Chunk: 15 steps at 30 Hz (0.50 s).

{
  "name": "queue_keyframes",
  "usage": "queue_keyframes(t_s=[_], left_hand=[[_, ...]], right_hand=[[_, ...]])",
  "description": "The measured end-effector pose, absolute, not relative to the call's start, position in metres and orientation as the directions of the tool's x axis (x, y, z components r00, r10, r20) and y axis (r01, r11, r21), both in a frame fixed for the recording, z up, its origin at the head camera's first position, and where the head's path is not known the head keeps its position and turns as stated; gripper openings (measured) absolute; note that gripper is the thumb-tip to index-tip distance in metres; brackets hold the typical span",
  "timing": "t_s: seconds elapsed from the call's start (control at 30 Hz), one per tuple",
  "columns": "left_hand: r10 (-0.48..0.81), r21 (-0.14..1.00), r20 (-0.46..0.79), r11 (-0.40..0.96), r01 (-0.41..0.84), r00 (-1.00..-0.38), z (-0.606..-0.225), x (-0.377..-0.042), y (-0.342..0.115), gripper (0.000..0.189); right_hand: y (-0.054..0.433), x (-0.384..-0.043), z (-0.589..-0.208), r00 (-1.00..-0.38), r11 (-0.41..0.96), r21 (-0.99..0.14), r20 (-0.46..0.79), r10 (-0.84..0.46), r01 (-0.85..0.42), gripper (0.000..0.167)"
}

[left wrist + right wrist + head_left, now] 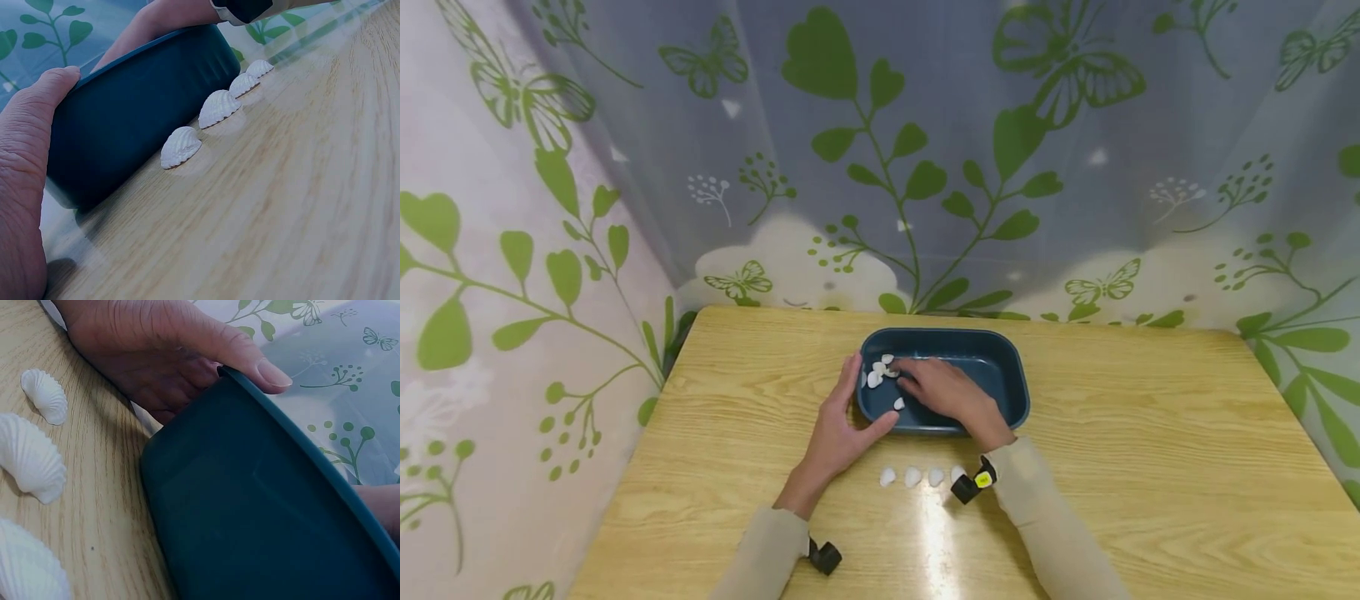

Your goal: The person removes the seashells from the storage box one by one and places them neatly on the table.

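A dark blue plastic tub (1017,367) stands on the table, with several white seashells (875,379) at its left end. My left hand (838,425) holds that end, thumb on the near rim and fingers along the left side. In the right wrist view the left thumb (247,359) lies over the rim. My right hand (943,390) reaches inside the tub, fingertips at the shells; whether they pinch one is unclear. The tub wall hides those fingers in both wrist views. A single shell (899,403) lies apart, near the left thumb.
In front of the tub, several ribbed white shells (217,109) lie in a row on the wooden table (1150,467). The right wrist's camera partly covers the rightmost one in the head view. A patterned curtain (925,167) hangs behind the table and along its left.
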<state>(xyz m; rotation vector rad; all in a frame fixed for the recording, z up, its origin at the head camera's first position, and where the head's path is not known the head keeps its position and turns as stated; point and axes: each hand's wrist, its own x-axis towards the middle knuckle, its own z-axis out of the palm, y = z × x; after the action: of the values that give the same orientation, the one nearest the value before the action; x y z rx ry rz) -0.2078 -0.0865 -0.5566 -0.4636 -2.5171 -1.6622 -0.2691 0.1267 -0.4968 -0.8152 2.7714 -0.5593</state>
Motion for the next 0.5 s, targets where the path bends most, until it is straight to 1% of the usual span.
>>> queue_keyframes(t_s=[0.23,0.5], left_hand=[[0.204,0.887,0.235,0.356,0.295,-0.95,-0.5554,-0.2075,-0.0861,0.103],[0.205,0.884,0.23,0.365,0.292,-0.951,-0.5545,-0.2077,-0.0866,0.103]], right_hand=[[0.1255,-0.2689,-0.498,-0.838,0.779,-0.392,-0.034,-0.544,-0.489,0.025],[0.1245,-0.2703,-0.4992,-0.831,0.774,-0.395,-0.045,-0.555,-0.495,0.025]])
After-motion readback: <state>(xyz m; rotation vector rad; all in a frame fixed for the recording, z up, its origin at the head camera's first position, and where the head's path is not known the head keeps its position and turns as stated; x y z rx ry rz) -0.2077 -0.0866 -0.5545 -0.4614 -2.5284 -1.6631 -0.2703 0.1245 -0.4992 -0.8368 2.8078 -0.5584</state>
